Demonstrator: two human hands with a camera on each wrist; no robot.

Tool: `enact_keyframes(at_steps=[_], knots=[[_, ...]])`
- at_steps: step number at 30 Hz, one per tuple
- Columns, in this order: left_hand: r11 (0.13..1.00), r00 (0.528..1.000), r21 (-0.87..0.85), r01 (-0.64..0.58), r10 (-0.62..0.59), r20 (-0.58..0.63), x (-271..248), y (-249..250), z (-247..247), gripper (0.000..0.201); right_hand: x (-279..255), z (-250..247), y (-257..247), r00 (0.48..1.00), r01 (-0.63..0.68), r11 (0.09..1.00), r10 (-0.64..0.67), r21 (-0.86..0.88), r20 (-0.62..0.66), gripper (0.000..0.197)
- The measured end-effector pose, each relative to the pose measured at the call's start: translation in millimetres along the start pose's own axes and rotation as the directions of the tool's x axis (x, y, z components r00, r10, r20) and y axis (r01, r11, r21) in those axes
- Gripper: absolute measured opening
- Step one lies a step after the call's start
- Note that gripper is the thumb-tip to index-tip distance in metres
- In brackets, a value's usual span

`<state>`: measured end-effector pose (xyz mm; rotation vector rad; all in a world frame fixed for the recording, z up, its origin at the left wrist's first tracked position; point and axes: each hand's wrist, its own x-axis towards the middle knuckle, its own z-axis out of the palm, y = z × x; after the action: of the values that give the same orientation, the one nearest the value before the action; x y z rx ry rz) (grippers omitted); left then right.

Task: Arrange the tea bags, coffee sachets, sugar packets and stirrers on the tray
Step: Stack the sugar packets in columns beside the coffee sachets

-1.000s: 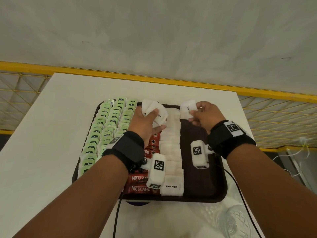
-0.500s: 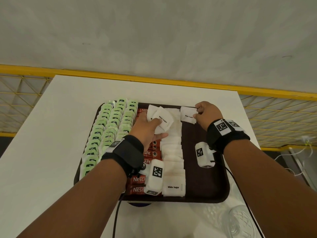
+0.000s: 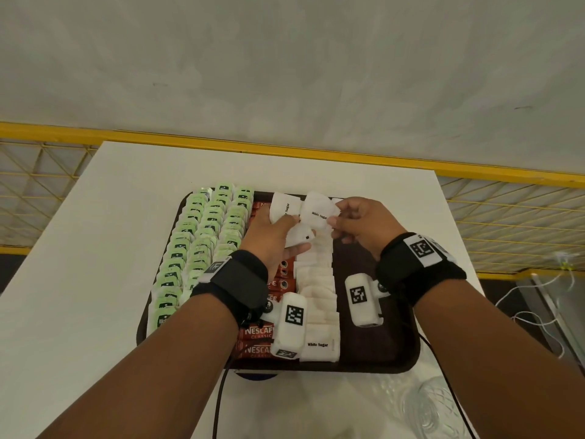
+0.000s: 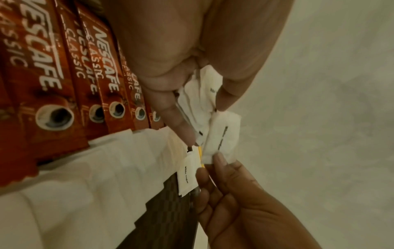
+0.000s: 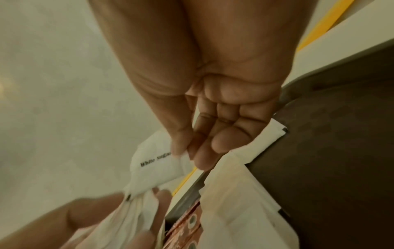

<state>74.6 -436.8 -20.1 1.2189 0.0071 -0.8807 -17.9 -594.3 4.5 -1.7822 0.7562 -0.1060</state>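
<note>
My left hand [image 3: 272, 236] grips a small bunch of sugar packets [image 3: 283, 209] over the far end of the tray [image 3: 373, 353], at about 12 o'clock from my body. My right hand [image 3: 364, 226] pinches one sugar packet [image 3: 319, 212] between thumb and fingers, just to the 3 o'clock side of the bunch and touching it. That packet's long axis runs roughly 9 to 3, across the column of laid sugar packets [image 3: 316, 289], which stretches from 12 toward 6 beside the coffee sachets [image 3: 258, 332] and the tea bags [image 3: 202, 242]. I judge the next packet starts a fresh column to the right, on the bare brown floor at about 5 o'clock from my right hand, which is the nearer one.

The head view shows the whole layout, but not how my fingers close. The left wrist view shows my right fingertips [image 4: 219, 158] on the packet's edge and another packet behind it. The right wrist view shows the "White Sugar" print under my thumb. I see no stirrers.
</note>
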Motion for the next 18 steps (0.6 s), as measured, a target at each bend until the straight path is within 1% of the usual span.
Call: enact_keyframes(at_steps=[3, 7, 11, 15, 18], knots=[[1.000, 0.999, -0.017, 0.023, -0.024, -0.049, 3, 0, -6, 0.036, 5, -11, 12, 0.996, -0.042, 0.999, 0.043, 0.020, -0.072, 0.010], [1.000, 0.998, -0.004, 0.030, -0.030, -0.059, 2, -1, -10, 0.034, 15, -26, 31, 0.979, -0.153, 0.979, 0.133, -0.131, -0.155, 0.026], [0.997, 0.995, -0.007, 0.070, -0.071, -0.065, 1, -3, -12, 0.030, 23, -31, 39, 0.957, -0.234, 0.952, 0.190, -0.199, -0.218, 0.027], [0.996, 0.994, -0.014, 0.091, -0.092, -0.064, 2, -6, -13, 0.034, 28, -30, 39, 0.946, -0.273, 0.923, 0.205, -0.272, -0.251, 0.018], [0.995, 0.993, 0.001, 0.099, -0.099, -0.068, 2, -7, -14, 0.035, 32, -29, 39, 0.943, -0.260, 0.904, 0.161, -0.339, -0.292, 0.015]])
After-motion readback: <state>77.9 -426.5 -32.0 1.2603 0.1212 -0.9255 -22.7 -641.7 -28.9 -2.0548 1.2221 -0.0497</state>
